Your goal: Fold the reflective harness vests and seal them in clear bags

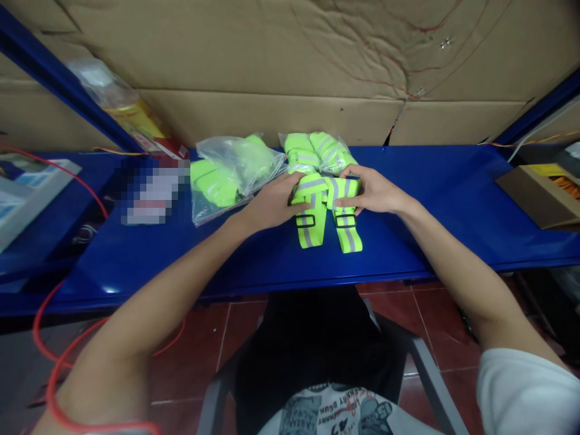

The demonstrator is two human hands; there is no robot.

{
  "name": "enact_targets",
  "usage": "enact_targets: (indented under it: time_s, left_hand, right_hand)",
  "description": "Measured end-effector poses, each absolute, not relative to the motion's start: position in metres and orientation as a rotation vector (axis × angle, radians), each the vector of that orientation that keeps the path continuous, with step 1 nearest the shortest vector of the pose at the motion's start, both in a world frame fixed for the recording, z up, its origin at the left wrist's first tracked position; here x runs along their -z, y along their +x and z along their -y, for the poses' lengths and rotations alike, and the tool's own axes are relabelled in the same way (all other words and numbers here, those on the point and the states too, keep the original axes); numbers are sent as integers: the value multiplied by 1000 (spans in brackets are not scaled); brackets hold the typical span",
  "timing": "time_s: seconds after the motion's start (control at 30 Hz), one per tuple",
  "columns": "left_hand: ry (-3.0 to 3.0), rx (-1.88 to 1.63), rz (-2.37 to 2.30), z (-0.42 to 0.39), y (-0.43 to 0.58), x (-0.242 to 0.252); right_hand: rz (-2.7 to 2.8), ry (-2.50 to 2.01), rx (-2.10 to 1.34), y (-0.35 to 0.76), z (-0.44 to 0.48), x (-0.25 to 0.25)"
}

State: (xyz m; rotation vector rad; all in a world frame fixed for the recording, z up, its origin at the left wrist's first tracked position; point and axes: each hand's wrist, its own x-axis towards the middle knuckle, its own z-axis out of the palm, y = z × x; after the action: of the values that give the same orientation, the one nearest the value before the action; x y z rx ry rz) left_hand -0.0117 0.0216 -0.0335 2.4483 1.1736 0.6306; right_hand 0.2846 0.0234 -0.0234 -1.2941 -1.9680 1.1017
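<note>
A folded neon-yellow reflective strap vest (327,212) with grey stripes and black buckles lies on the blue shelf (444,199). My left hand (272,202) grips its left side with fingers curled over the fold. My right hand (369,190) pinches its right side. Two strap ends hang toward me over the shelf. Just behind the hands sits a clear bag of rolled neon vests (319,151). To its left lies another clear bag of neon vests (229,175).
Brown cardboard (281,66) lines the wall behind the shelf. A plastic-wrapped yellow and red pack (131,118) leans at the back left. A cardboard box (539,193) sits at the right, papers (27,193) at the left. A red cable (58,356) loops at lower left.
</note>
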Motion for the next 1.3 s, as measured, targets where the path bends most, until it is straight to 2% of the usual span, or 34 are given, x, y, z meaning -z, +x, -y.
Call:
enact_targets:
  time_s: [0.17, 0.4, 0.57, 0.73, 0.93, 1.13, 1.3]
  left_hand:
    - [2303, -810, -1069, -24, -13, 44]
    - [2326, -1148, -756, -28, -4, 53]
    - [2428, -1097, -573, -34, -8, 52]
    - [2415, -782, -519, -32, -21, 40]
    - [2445, -849, -662, -28, -17, 40]
    - [2544, -756, -710, -26, -15, 36]
    - [2578, -570, -704, -16, -15, 24]
  right_hand:
    - [1876, -1115, -1134, 278, -26, 31]
    - [2262, -998, -482, 278, -20, 19]
    - [2492, -1128, -314, 280, -19, 18]
    - [2516, -1012, -403, 281, -24, 24]
    - [2557, -920, -519, 283, -24, 20]
    - [2496, -893, -908, 288, -23, 4]
    - [2444, -951, -1056, 292, -25, 5]
